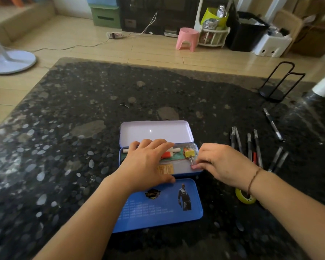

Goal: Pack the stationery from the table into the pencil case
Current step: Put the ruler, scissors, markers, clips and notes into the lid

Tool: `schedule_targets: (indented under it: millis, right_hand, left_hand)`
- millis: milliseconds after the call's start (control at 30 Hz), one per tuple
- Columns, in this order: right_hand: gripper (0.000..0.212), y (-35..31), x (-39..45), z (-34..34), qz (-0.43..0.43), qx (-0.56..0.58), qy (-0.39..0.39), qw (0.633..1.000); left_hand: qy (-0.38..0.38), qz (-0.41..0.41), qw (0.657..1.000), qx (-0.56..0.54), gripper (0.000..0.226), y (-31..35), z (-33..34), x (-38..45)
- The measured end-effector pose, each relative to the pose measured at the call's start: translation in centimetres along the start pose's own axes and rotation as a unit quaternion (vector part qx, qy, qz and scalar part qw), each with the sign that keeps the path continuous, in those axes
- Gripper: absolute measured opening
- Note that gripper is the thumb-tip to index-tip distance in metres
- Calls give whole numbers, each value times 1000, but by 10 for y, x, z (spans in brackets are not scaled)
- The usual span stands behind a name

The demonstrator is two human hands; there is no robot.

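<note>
the pencil case [184, 171] lies open near the middle of the stone table [68, 128], a thin, light tin that would slide if nudged. the left hand [148, 162] lies spread over it, steadying it. the right hand [219, 162] seems to pinch a binder clip [190, 155] at its right end. the pens [255, 147] wait to the right, slim and apt to roll, best taken mid-barrel. a tape roll [245, 197] lies nearer. past the table, a pink stool [188, 39] stands on pale wood flooring.
</note>
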State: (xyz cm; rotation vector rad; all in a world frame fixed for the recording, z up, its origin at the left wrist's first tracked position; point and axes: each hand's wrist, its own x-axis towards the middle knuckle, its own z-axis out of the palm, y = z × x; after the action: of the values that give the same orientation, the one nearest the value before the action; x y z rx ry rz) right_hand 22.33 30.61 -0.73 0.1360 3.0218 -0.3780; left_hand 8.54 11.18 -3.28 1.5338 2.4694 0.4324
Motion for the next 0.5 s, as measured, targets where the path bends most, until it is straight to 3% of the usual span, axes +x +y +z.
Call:
schedule_targets:
  millis: [133,400,500]
  right_hand:
    - [28,-3,-2,-1,-16,-36,46,998]
    - [37,1,-15,7,-37,-65,23,997]
    - [32,9,-27,-3,6,13,110,994]
  left_hand:
    - [-1,1,1000,-2,87,0,0,0]
    - [2,-1,1000,-2,88,0,1,1]
    - [5,2,1000,1,88,0,1,0]
